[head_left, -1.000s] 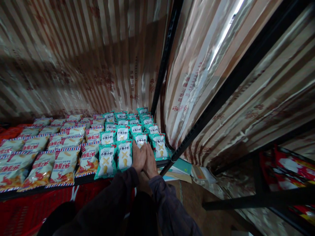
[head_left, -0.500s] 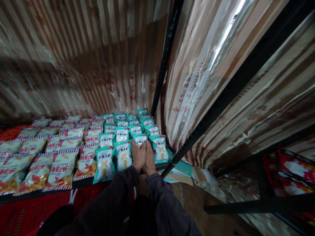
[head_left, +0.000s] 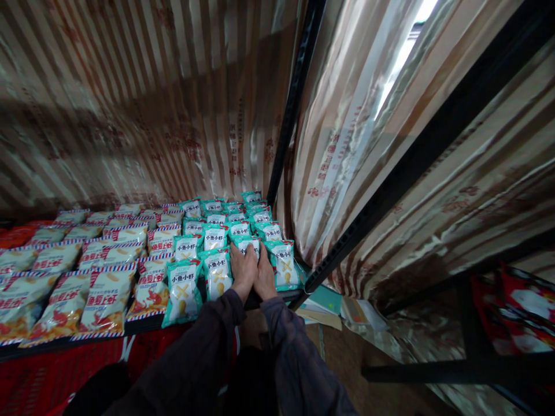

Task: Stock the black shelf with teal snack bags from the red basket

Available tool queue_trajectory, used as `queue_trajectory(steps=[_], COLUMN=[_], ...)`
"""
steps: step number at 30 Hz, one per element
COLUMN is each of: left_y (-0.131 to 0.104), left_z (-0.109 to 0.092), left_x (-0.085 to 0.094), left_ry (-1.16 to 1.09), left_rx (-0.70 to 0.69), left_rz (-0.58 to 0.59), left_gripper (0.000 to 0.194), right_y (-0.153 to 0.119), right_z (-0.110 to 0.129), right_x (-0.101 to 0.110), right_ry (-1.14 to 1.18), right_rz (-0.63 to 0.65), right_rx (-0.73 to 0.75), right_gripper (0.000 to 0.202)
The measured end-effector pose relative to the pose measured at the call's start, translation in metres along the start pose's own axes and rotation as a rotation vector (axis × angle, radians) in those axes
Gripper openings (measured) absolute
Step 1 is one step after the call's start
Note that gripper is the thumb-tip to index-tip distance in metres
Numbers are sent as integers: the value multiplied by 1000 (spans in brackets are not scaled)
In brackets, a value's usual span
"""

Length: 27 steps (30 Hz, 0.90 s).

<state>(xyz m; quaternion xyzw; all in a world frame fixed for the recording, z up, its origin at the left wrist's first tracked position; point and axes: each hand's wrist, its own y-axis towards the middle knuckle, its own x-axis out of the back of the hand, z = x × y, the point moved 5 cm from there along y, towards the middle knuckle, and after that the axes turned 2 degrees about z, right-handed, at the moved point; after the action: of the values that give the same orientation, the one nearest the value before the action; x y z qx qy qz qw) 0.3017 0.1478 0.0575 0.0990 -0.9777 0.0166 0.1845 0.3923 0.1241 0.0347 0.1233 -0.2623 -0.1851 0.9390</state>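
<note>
Both of my hands close in on one teal-and-white snack bag (head_left: 249, 245) in the front row of the shelf. My left hand (head_left: 243, 268) presses on its left side, and my right hand (head_left: 263, 273) on its right side, so most of the bag is hidden. To the left stands a matching snack bag (head_left: 218, 273), leaning back. Another teal bag (head_left: 283, 264) stands to the right at the end of the row. Behind them, more teal bags (head_left: 240, 229) are lined up in rows.
White snack bags with striped edges (head_left: 106, 297) fill the shelf's left part. Black shelf posts (head_left: 342, 248) rise at the right, before a striped curtain (head_left: 173, 104). A red basket (head_left: 65, 370) lies below the shelf. Red packets (head_left: 524, 312) sit far right.
My hands stay on the same bag, shifted only slightly. The view has turned a little, so the posts and the red packets appear a bit further right.
</note>
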Motion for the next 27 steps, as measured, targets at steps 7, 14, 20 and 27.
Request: queue_trajectory(steps=[7, 14, 20, 27], left_y=[1, 8, 15, 21], left_z=[2, 1, 4, 6], left_x=[3, 1, -3, -6], left_ry=[28, -12, -37, -39], left_rx=[98, 99, 53, 31], left_rz=[-38, -31, -4, 19], left_gripper=[54, 51, 50, 55], right_y=[14, 17, 16, 19], right_z=[15, 13, 3, -5], right_x=[7, 6, 0, -7], right_ry=[-7, -13, -41, -67], right_rz=[115, 83, 4, -16], right_rx=[-110, -125, -115, -92], right_gripper=[59, 59, 60, 60])
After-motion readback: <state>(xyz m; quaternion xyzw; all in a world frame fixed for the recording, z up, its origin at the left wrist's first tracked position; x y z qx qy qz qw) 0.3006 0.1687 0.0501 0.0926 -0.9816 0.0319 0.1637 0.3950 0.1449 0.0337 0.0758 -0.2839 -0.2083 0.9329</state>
